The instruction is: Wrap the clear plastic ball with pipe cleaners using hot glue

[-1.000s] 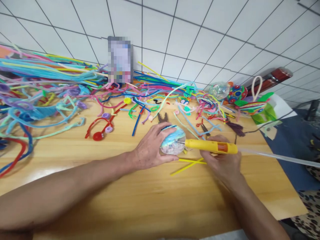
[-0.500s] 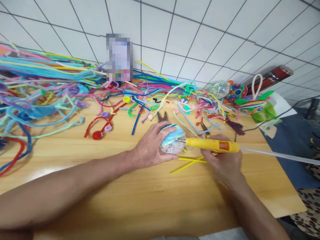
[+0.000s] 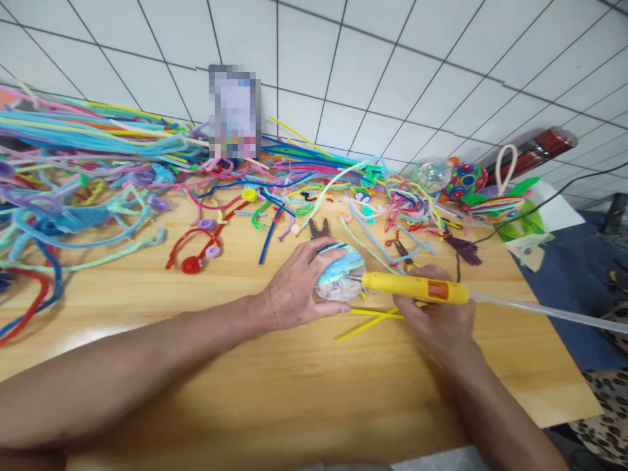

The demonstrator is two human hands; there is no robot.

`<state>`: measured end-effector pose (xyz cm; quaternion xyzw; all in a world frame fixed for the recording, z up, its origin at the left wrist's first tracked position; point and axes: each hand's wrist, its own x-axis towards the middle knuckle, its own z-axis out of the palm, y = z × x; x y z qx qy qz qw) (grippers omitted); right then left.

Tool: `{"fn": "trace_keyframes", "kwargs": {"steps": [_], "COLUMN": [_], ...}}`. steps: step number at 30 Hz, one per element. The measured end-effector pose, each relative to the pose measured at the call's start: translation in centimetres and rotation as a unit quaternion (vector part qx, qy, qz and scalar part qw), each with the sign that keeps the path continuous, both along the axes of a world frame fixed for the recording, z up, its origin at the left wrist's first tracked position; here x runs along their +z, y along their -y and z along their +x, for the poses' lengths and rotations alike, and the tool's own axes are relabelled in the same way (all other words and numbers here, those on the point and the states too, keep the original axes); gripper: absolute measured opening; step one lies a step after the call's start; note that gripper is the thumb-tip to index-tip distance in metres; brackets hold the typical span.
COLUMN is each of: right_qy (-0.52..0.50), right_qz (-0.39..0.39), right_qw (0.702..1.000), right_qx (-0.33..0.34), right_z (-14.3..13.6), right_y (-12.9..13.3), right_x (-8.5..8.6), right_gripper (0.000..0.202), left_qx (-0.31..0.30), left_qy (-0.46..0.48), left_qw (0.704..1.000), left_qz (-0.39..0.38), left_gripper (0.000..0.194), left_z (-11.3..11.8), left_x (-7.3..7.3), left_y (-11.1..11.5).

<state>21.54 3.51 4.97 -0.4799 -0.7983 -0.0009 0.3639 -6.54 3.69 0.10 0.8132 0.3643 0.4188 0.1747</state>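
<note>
My left hand (image 3: 299, 284) is closed around a clear ball (image 3: 347, 288) whose upper part is covered with blue and pale green pipe cleaners. In my right hand (image 3: 439, 320) is a yellow hot glue gun (image 3: 400, 285), gripped from below, with a long clear glue stick (image 3: 540, 307) sticking out of its back. The gun's metal tip meets the ball's front at the edge of the blue strips. Two yellow pipe cleaners (image 3: 366, 325) lie crossed on the table beneath the gun. Just behind the ball rest dark pliers (image 3: 320, 229).
Bundles of coloured pipe cleaners (image 3: 98, 134) fill the table's back and left. A phone (image 3: 234, 111) leans on the tiled wall. A second clear ball (image 3: 432, 174) and a decorated ball (image 3: 466, 182) sit back right. A black cord (image 3: 549, 204) crosses the right side.
The glue gun has shifted very slightly to the left, its tip staying at the ball. My left hand keeps its hold, and the rest looks the same.
</note>
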Motion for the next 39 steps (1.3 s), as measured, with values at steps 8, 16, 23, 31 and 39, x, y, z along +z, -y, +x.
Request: {"fn": "trace_keyframes", "kwargs": {"steps": [8,16,23,31,39], "right_qy": [-0.006,0.005,0.003,-0.003,0.010], "right_qz": [-0.022,-0.009,-0.012,-0.021,-0.010], "right_qw": [0.999,1.000,0.999,0.999,0.999], "right_qx": [-0.032,-0.008,-0.040,-0.028,-0.040], "right_z": [0.26,0.08,0.20,0.04,0.50], "right_y": [0.01,0.00,-0.12,0.02,-0.44], "right_x": [-0.19,0.41,0.24,0.23,0.09], "right_gripper": [0.009,0.010,0.008,0.006,0.006], "left_qx": [-0.001,-0.003,0.002,-0.002,-0.004], "left_qy": [-0.004,-0.006,-0.006,-0.004,-0.004], "left_qw": [1.000,1.000,1.000,1.000,1.000], "left_qz": [-0.011,-0.006,-0.008,-0.019,-0.003], "left_gripper": [0.093,0.093,0.093,0.095,0.093], "left_z": [0.00,-0.06,0.02,-0.06,-0.06], "left_x": [0.13,0.21,0.20,0.11,0.16], "left_y": [0.06,0.10,0.08,0.08,0.05]}}
